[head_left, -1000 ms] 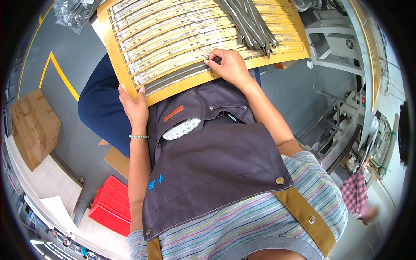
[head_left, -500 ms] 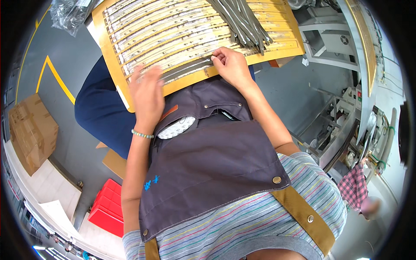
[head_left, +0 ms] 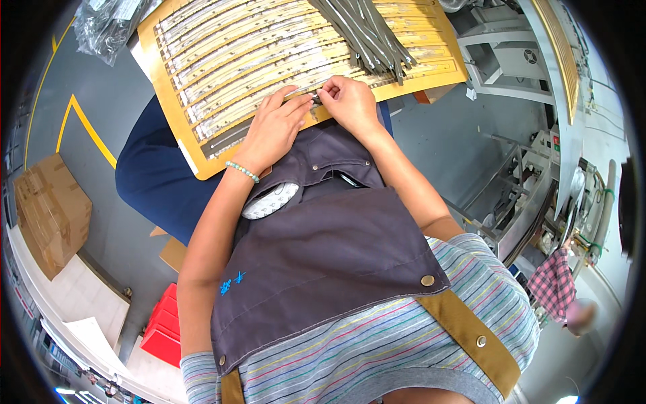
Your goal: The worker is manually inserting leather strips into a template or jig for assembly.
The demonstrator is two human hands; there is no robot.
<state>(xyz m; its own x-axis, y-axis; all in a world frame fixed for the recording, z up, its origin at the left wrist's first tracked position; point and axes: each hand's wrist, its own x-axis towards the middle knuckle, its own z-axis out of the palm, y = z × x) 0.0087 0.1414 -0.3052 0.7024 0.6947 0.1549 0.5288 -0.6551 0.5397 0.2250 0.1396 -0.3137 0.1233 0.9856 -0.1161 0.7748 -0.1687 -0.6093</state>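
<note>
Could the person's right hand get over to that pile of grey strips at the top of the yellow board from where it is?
Probably yes. The right hand rests on the yellow board just below the pile of grey strips, and nothing lies between them.
</note>
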